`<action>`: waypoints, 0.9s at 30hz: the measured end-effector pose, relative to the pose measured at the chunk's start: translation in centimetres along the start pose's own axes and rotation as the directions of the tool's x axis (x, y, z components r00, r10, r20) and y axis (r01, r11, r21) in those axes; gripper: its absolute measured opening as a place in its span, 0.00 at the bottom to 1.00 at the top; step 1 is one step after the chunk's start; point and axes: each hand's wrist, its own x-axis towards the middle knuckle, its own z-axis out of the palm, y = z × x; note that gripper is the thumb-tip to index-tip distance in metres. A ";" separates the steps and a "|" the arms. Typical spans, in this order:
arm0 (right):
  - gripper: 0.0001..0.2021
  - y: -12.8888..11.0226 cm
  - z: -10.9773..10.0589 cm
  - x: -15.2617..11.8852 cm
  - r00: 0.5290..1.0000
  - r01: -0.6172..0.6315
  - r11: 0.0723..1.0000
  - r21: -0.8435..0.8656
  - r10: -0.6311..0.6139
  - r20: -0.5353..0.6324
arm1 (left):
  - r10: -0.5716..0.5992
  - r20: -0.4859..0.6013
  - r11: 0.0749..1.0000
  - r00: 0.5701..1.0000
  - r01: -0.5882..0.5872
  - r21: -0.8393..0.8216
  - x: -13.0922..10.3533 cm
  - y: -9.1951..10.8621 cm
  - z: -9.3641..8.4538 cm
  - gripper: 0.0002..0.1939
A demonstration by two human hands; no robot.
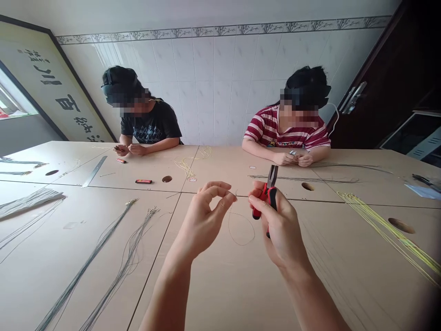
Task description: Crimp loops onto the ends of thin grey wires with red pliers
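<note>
- The left hand (212, 216) is raised above the middle of the tabletop (220, 285), its thumb and index fingertip pinched together on one end of a thin cord (254, 234).
- That cord hangs below the pinch in a rounded loop between the two forearms (so fine that it nearly melts into the pale surface behind it).
- The right hand (277, 220) is closed around red-and-black pliers (273, 177), whose metal nose points upward; whether the jaws quite meet, I cannot tell.
- The two hands are apart, with the pliers just beside the left fingertips and not touching them.
- To the left lie two long bundles of grey cords, an outer bundle (103, 241) and an inner bundle (120, 267), both with small metal ends at the far tip.
- To the right, a yellow bundle (408, 244) runs slantwise past a round hole (401, 225).
- Across the seam, dark cords (303, 178) lie beyond the pliers, and looped yellow cords (186, 168) rest farther left, near a small black-and-red object (144, 181).
- On the far side sit two people: one in a black shirt (151, 122), one in a striped shirt (285, 126), both with forearms on the tabletop.
</note>
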 end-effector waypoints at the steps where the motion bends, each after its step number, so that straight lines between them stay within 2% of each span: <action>1: 0.12 0.1 0.0 -0.2 0.999 0.034 0.999 -0.024 -0.034 0.012 | -0.005 -0.012 0.999 1.000 0.005 -0.040 0.1 -0.1 0.1 0.11; 7: 0.12 0.5 0.7 -1.0 0.977 0.212 0.969 -0.129 -0.207 0.049 | 0.011 -0.043 0.994 0.999 -0.016 -0.106 0.5 -0.4 0.9 0.10; 12: 0.10 0.9 0.9 -1.2 0.957 0.290 0.945 -0.149 -0.285 0.060 | -0.009 -0.011 0.997 1.000 0.008 -0.083 0.3 -0.3 1.3 0.10; 21: 0.08 1.0 0.4 -1.0 0.938 0.345 0.915 -0.207 -0.334 0.088 | 0.016 0.009 0.997 1.000 -0.015 -0.069 0.0 0.1 1.6 0.11; 27: 0.10 0.4 -0.2 -0.9 0.933 0.355 0.882 -0.309 -0.314 0.176 | -0.012 0.076 0.998 0.997 0.007 0.070 0.0 -0.2 0.2 0.13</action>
